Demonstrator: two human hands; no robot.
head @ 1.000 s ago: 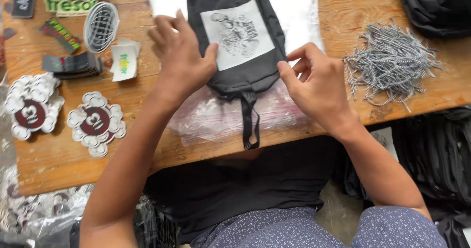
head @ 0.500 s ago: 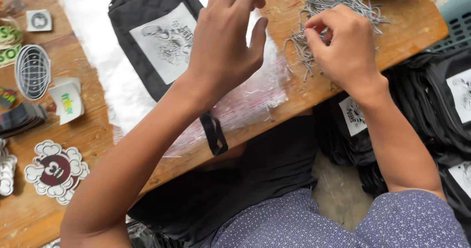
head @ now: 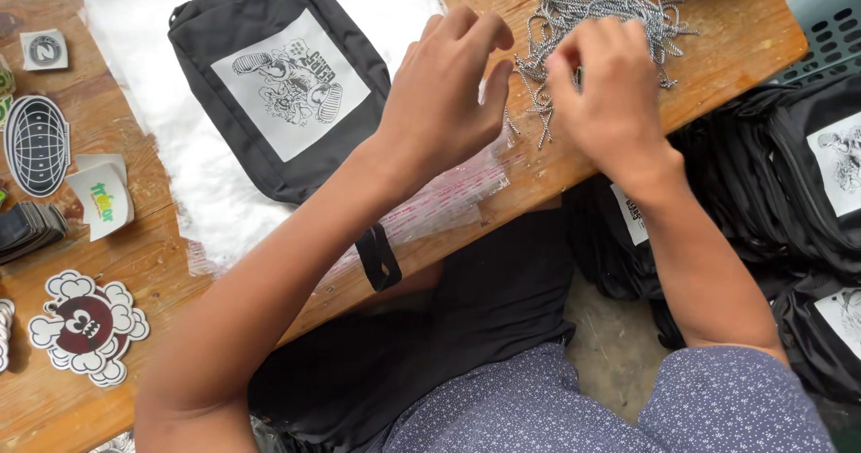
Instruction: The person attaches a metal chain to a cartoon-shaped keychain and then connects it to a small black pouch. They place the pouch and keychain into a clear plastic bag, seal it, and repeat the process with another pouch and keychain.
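Note:
A black pouch [head: 278,90] with a white printed cartoon panel lies on a stack of clear plastic bags [head: 206,175] on the wooden table [head: 161,265]. Its black strap [head: 378,257] hangs over the table's front edge. My left hand [head: 444,99] hovers above the pouch's right side, fingers curled and apart, holding nothing I can make out. My right hand [head: 605,94] reaches into a heap of grey-and-white twisted cords [head: 596,18] at the table's right end, its fingers pinched on one cord.
Stickers lie at the left: a cloud-edged dark red one [head: 85,327], an oval globe one [head: 36,143], a small square one [head: 42,49]. A pile of black pouches [head: 789,202] sits below the table at right, beside a teal crate [head: 830,22].
Both hands left the pouch and moved right. The right hand went to the cord heap and pinched a cord; the left hand lifted off. The view shifted right.

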